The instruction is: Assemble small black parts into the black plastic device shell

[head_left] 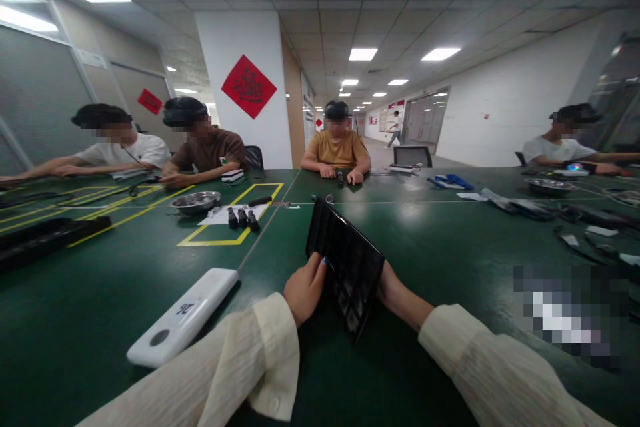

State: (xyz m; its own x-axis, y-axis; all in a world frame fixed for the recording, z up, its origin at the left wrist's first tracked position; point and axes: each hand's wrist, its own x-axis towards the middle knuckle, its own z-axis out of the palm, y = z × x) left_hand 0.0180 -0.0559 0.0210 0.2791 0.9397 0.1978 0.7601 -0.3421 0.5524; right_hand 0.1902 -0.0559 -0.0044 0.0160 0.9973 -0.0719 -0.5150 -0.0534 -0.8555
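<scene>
A glossy black rectangular tray (pixel 345 267) with grid-like cells on its face stands tilted in front of me, above the green table. My left hand (pixel 306 287) is closed at its left side, thumb against the face. A small blue spot shows at that thumb tip; I cannot make out what it is. On the other side, my right hand (pixel 393 287) grips the right edge, its fingers mostly hidden behind the tray. Left of my left forearm lies a white power-bank-like device (pixel 185 320) with a handwritten mark.
Three small black parts (pixel 243 219) lie on white paper inside a yellow-taped rectangle, near a metal bowl (pixel 195 202). Cables and bagged items (pixel 520 205) spread at the right, by another metal bowl (pixel 550 187). Several people sit around the green table (pixel 430 240).
</scene>
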